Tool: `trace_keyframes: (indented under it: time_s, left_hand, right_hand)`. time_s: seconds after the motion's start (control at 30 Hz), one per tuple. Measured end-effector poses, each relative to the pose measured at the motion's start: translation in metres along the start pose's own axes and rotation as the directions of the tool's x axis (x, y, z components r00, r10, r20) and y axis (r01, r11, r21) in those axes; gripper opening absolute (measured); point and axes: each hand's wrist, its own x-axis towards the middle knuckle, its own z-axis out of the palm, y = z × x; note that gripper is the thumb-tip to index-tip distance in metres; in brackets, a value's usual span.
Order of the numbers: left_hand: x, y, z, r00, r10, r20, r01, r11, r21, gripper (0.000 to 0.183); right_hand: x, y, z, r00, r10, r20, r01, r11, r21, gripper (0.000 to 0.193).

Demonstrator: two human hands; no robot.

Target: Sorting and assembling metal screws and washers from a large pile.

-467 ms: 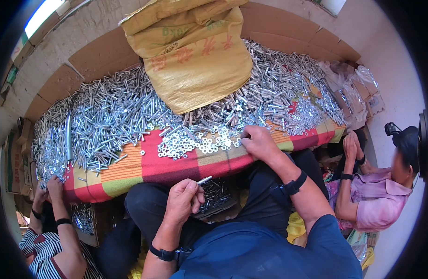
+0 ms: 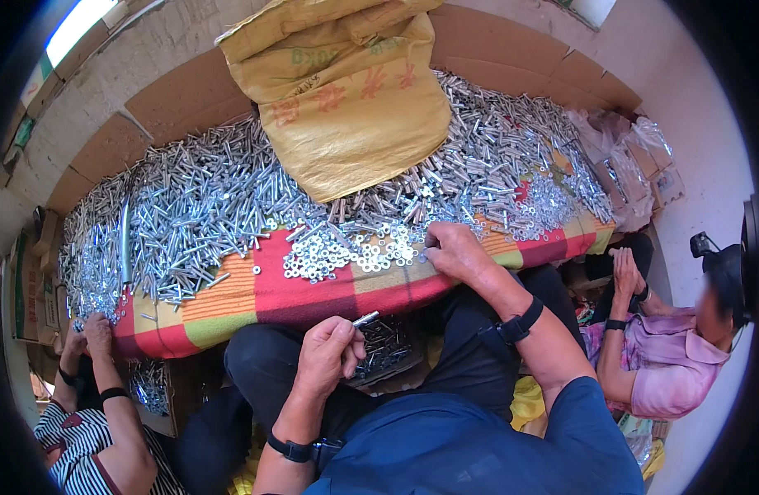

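We look down on our left hand, which grips a silver bolt between thumb and curled fingers; the bolt points up and to the right, clear of the table, just in front of the near edge of a checked blanket. We have our right hand at the right end of a pile of washers, its fingers bent and its tips down among them; we cannot tell whether it grasps one.

The washers lie loose on the red and tan squares; behind them spreads a wide heap of bolts, reaching back to the cardboard along the wall; a yellow sack lies over the middle of that heap. At our left a person in a striped shirt has both hands at the blanket's edge; at our right a person in a pink shirt holds both hands raised close together, near the blanket's right end.
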Motion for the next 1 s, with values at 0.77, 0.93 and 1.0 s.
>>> trace_keyframes:
  time_s: [0.77, 0.93, 1.0]
  left_hand:
    - [0.002, -0.002, 0.0, 0.999, 0.026, -0.045, -0.029, 0.997, -0.068, 0.034]
    - [0.003, 0.0, 0.002, 0.997, 0.029, -0.072, -0.037, 0.993, -0.116, 0.034]
    - [0.002, 0.0, 0.002, 0.997, 0.032, -0.07, -0.04, 0.994, -0.106, 0.034]
  right_hand:
    - [-0.028, -0.067, -0.008, 0.961, 0.177, 0.214, -0.27, 0.776, 0.571, 0.007]
    - [-0.038, -0.102, 0.0, 0.881, 0.12, 0.458, -0.461, 0.443, 0.769, 0.01]
    - [-0.043, -0.108, 0.007, 0.877, 0.096, 0.471, -0.468, 0.39, 0.793, 0.01]
